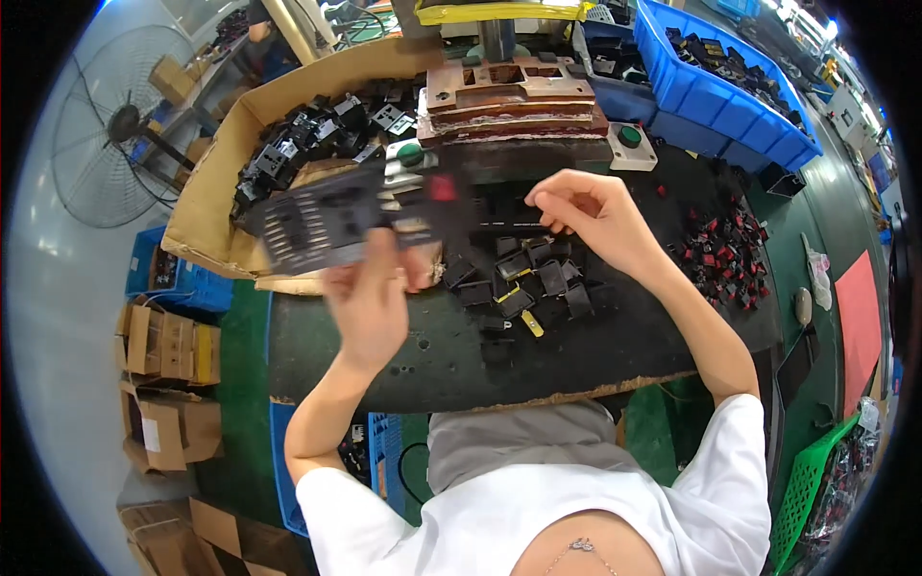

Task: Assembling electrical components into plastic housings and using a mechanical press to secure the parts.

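My left hand (370, 302) grips a black slotted plastic panel (322, 216) by its near edge, holding it up over the table's left side. The panel is smeared by motion; rows of pale slots and a red spot near its right end show. My right hand (597, 216) is raised with fingers curled and thumb drawn to them. Whatever is between those fingertips, if anything, is hidden. Below and between the hands lies a loose pile of small black plastic housings (552, 278), a few with yellow parts. One yellow piece (532, 324) lies at the pile's near side.
Ahead stands a press fixture (514, 96) flanked by green push buttons (629, 136). A cardboard box (206, 216) of black parts is at left. Small red-and-black pieces (725, 254) lie heaped at right. A blue bin (735, 86) stands at the far right; the table's worn edge (538, 396) is near me.
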`<state>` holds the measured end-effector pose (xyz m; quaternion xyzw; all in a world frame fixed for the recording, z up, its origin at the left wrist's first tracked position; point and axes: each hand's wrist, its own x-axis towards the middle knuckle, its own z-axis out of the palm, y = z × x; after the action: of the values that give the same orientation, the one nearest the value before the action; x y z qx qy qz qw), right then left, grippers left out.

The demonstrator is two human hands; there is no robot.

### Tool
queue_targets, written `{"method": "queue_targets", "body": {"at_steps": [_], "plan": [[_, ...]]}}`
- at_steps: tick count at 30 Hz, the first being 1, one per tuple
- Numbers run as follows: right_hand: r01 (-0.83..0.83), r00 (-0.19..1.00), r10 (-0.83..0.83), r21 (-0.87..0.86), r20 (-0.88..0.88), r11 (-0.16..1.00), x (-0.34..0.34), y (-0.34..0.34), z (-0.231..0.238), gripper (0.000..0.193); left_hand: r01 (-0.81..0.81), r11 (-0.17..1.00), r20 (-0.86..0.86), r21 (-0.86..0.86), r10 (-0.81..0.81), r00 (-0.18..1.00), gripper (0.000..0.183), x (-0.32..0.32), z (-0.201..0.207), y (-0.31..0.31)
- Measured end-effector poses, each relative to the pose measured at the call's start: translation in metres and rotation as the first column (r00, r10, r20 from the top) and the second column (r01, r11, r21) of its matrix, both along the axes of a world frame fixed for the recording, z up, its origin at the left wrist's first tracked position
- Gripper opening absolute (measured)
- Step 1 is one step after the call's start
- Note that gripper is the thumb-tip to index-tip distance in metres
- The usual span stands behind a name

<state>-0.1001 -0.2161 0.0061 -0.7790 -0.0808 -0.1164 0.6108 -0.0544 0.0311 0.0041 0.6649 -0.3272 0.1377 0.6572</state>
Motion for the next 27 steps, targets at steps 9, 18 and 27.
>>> {"method": "queue_targets", "body": {"at_steps": [9,18,27], "plan": [[0.248,0.966,-0.121,-0.701,0.226,0.668,-0.001,-0.015,-0.002,0.022,-0.229,0.444,0.15,-0.866,0.668,0.729,0.06,0.046,0.056,0.106],[0.122,0.99,-0.036,-0.699,0.136,0.705,-0.001,-0.014,0.001,0.023,-0.578,0.783,0.35,0.227,0.488,0.799,0.011,0.129,0.036,0.091],[0.047,0.989,0.072,-0.752,0.125,0.657,0.014,-0.017,0.003,0.018,-0.535,0.1,0.54,0.839,-0.028,0.841,0.06,0.257,0.003,0.117]]}}
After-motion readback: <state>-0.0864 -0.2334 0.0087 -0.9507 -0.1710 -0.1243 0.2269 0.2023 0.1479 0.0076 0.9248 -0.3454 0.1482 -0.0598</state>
